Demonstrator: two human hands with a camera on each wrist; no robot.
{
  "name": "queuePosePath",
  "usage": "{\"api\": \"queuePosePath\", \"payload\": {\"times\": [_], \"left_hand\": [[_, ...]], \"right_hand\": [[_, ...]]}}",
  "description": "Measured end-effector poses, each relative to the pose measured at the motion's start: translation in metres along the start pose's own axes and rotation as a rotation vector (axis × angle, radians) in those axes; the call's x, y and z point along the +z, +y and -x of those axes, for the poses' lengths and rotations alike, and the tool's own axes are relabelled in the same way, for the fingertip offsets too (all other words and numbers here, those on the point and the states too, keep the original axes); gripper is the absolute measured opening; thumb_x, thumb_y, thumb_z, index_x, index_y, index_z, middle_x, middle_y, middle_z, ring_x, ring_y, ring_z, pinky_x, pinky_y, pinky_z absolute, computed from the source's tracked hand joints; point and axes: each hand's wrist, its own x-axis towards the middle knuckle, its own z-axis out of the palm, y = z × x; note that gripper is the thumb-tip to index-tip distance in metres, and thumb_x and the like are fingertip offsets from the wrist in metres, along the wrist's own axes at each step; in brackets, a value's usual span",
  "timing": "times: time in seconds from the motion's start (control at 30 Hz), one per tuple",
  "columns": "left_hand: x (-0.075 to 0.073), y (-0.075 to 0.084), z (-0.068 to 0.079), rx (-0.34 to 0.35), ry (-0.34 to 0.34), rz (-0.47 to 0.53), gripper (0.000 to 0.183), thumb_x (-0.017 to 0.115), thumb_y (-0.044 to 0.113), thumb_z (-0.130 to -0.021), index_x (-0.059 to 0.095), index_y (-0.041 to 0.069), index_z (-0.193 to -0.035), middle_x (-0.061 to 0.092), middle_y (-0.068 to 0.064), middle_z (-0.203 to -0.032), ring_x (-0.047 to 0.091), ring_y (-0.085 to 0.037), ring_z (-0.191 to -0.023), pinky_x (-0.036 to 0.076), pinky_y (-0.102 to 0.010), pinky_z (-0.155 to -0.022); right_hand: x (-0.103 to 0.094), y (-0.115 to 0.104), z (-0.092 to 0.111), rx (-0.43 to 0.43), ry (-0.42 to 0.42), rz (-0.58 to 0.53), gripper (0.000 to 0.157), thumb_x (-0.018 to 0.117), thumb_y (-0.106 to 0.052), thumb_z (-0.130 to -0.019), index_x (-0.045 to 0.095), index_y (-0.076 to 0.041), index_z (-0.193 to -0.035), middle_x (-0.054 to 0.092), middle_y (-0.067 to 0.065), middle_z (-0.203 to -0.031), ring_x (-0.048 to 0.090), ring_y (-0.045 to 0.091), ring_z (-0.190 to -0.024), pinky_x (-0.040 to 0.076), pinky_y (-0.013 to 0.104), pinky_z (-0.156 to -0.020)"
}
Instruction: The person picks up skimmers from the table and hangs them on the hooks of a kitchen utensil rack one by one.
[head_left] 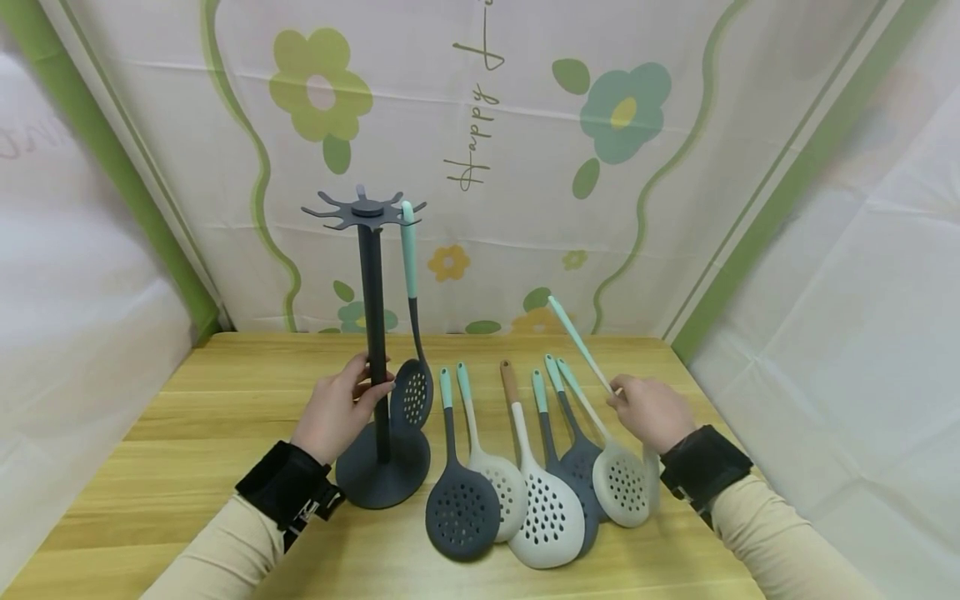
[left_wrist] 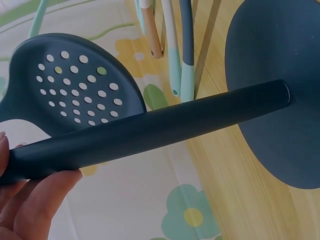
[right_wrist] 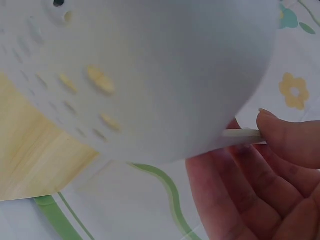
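Observation:
My left hand (head_left: 335,415) grips the pole of a dark utensil stand (head_left: 372,308), low above its round base. In the left wrist view, the fingers (left_wrist: 47,197) curl around the pole. From one hook of the stand hangs a dark skimmer (head_left: 415,396) with a mint handle, its perforated head beside the pole. My right hand (head_left: 654,410) pinches a pale skimmer (head_left: 576,333) by its shaft, the mint handle end tilted up and to the left. Its perforated white head (right_wrist: 175,70) fills much of the right wrist view; in the head view, the hand and wrist mostly hide it.
Several skimmers lie side by side between the hands, handles away from me: a dark one (head_left: 462,512), a white one with a brown handle (head_left: 547,517), and a pale one (head_left: 621,483) near my right hand. A printed cloth (head_left: 510,250) stands behind the wooden table (head_left: 247,375).

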Motion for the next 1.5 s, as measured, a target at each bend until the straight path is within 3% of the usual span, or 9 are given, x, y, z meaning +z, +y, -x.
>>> {"api": "queuePosePath", "payload": {"times": [0.27, 0.9, 1.5], "left_hand": [[0.001, -0.001, 0.0, 0.012, 0.009, 0.006, 0.024, 0.063, 0.005, -0.096, 0.057, -0.002, -0.118, 0.072, -0.023, -0.108, 0.071, -0.044, -0.097, 0.058, -0.052, -0.078], [0.001, 0.0, 0.002, 0.006, 0.02, -0.003, 0.024, 0.064, 0.005, -0.095, 0.057, -0.002, -0.117, 0.072, -0.024, -0.108, 0.07, -0.044, -0.098, 0.057, -0.052, -0.08], [0.001, 0.001, 0.004, 0.006, 0.039, -0.009, 0.025, 0.064, 0.007, -0.095, 0.058, 0.0, -0.119, 0.073, -0.022, -0.107, 0.071, -0.043, -0.098, 0.057, -0.052, -0.081]], "right_hand": [[-0.002, -0.005, 0.0, -0.011, 0.003, 0.001, 0.019, 0.062, -0.011, -0.095, 0.068, 0.001, -0.108, 0.067, 0.005, -0.074, 0.048, 0.015, -0.054, 0.035, 0.027, -0.047], [-0.008, -0.022, 0.001, -0.041, 0.014, -0.007, 0.02, 0.061, -0.013, -0.096, 0.067, 0.0, -0.11, 0.066, 0.006, -0.073, 0.048, 0.015, -0.054, 0.036, 0.028, -0.047], [-0.01, -0.037, 0.003, -0.145, 0.109, 0.005, 0.016, 0.067, -0.012, -0.094, 0.069, -0.001, -0.105, 0.065, 0.003, -0.07, 0.047, 0.011, -0.053, 0.035, 0.026, -0.046]]}}
